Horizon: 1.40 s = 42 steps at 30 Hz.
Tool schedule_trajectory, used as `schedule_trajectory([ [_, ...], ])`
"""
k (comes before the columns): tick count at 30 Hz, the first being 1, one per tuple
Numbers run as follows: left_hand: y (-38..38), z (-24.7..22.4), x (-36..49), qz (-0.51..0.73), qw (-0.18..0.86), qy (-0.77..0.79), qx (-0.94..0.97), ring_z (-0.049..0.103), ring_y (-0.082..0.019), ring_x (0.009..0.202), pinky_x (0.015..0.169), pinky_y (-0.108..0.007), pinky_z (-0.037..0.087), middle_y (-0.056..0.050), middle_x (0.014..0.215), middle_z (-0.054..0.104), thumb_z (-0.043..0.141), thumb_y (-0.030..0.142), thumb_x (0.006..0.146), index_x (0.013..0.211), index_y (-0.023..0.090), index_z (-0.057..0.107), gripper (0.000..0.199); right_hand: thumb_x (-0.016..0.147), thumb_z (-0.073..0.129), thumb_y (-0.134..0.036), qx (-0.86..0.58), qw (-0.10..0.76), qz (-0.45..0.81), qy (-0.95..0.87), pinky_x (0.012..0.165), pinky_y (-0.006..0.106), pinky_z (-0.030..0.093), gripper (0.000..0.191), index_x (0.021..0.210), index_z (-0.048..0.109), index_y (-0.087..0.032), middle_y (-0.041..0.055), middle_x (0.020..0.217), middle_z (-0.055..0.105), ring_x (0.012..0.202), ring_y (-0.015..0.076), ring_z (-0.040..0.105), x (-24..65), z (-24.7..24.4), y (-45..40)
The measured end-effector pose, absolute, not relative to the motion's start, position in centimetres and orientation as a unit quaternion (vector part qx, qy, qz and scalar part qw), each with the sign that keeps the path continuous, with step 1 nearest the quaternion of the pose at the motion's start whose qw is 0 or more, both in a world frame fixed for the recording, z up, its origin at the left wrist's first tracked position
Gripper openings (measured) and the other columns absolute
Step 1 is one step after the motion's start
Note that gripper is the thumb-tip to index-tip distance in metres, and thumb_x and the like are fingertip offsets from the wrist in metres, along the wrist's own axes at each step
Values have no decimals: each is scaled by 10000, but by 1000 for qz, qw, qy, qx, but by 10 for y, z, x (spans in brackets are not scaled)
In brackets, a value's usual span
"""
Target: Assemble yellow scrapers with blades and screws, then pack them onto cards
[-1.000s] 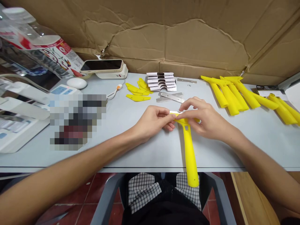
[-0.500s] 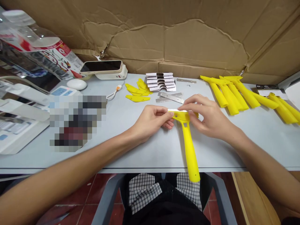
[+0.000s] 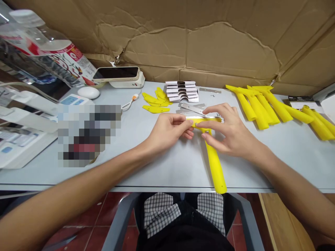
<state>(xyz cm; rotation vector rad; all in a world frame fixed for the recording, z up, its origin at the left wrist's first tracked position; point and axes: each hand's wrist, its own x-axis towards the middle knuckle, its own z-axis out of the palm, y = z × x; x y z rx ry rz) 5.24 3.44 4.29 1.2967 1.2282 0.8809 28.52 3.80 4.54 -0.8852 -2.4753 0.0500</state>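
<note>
Yellow scraper (image 3: pixel 216 167): near the middle of the table's (image 3: pixel 162 174) front edge, handle end reaching that edge.
Left hand (image 3: pixel 166 130): pinching the head's left end, thumb uppermost.
Right hand (image 3: pixel 234 132): part-open, fingertips at the head; whether it grips, cannot tell.
Handling: judged light, stiff, slightly slippery, not fragile.
Metal strip (image 3: pixel 206 117): along the head's far edge; judged thin, possibly sharp.
Recommended hold: handle or head ends, fingers off the strip.

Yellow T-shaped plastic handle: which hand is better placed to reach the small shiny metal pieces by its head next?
Right, likely. The left hand pinches the head of the yellow handle; the right hand has its fingers spread and is nearer the metal pieces.
</note>
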Motion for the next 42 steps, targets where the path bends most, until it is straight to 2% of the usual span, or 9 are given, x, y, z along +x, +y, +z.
schedule_trajectory([
  [7, 34, 41, 54, 372, 552, 503, 551, 732, -152, 655, 692, -283, 618, -57, 758, 778, 727, 274, 976, 787, 149, 760, 230, 1019, 639, -307, -320, 254, 3, -913, 925, 528, 423, 229, 1186, 792, -271, 151, 1370, 683, 1222, 371, 618, 283, 42, 38],
  [14, 33, 42, 54, 368, 552, 508, 549, 734, -158, 658, 716, -295, 627, -68, 774, 791, 737, 286, 969, 795, 152, 758, 220, 1018, 645, -312, -333, 306, 21, -892, 987, 537, 453, 202, 1174, 762, -260, 140, 1310, 695, 1190, 339, 655, 287, 44, 40],
  [20, 34, 43, 54, 373, 559, 500, 546, 731, -153, 655, 706, -287, 624, -61, 761, 784, 762, 284, 947, 794, 145, 757, 207, 1031, 646, -341, -327, 258, 26, -909, 1010, 558, 464, 225, 1204, 772, -273, 137, 1352, 683, 1203, 341, 643, 287, 41, 40],
  [22, 33, 43, 53, 372, 561, 499, 546, 731, -151, 658, 708, -284, 625, -59, 763, 784, 765, 280, 949, 798, 140, 757, 206, 1024, 655, -334, -329, 269, 36, -904, 1026, 565, 480, 245, 1231, 763, -260, 142, 1350, 688, 1213, 339, 652, 286, 40, 41],
  [25, 34, 44, 52, 376, 563, 498, 542, 730, -148, 661, 717, -284, 627, -61, 764, 786, 747, 265, 971, 798, 137, 755, 216, 993, 661, -285, -370, 325, 113, -863, 985, 507, 547, 264, 1238, 732, -217, 132, 1260, 737, 1161, 306, 705, 285, 42, 42],
  [29, 38, 46, 51, 378, 570, 489, 541, 718, -145, 644, 700, -285, 623, -62, 754, 779, 729, 225, 981, 789, 134, 758, 214, 962, 695, -280, -476, 348, 344, -730, 720, 387, 594, 236, 1187, 697, -210, 70, 1015, 784, 836, 228, 757, 286, 49, 47],
  [32, 42, 46, 50, 374, 578, 480, 543, 700, -138, 621, 674, -280, 615, -61, 746, 770, 733, 201, 971, 775, 131, 759, 210, 908, 768, -246, -498, 340, 468, -646, 652, 353, 594, 223, 1117, 700, -204, 40, 922, 768, 665, 178, 736, 286, 52, 50],
  [39, 42, 34, 60, 411, 611, 484, 473, 705, -127, 668, 670, -249, 601, -65, 783, 752, 742, 229, 987, 848, 120, 747, 176, 775, 861, -200, -492, 400, 566, -528, 641, 323, 598, 303, 1029, 697, -213, -14, 829, 740, 585, 155, 728, 284, 38, 53],
  [42, 39, 31, 70, 453, 636, 470, 412, 748, -151, 740, 741, -289, 641, -54, 829, 739, 728, 270, 1016, 969, 136, 698, 145, 710, 888, -183, -492, 428, 568, -502, 639, 325, 604, 350, 990, 680, -213, -36, 767, 723, 564, 167, 732, 282, 36, 53],
])
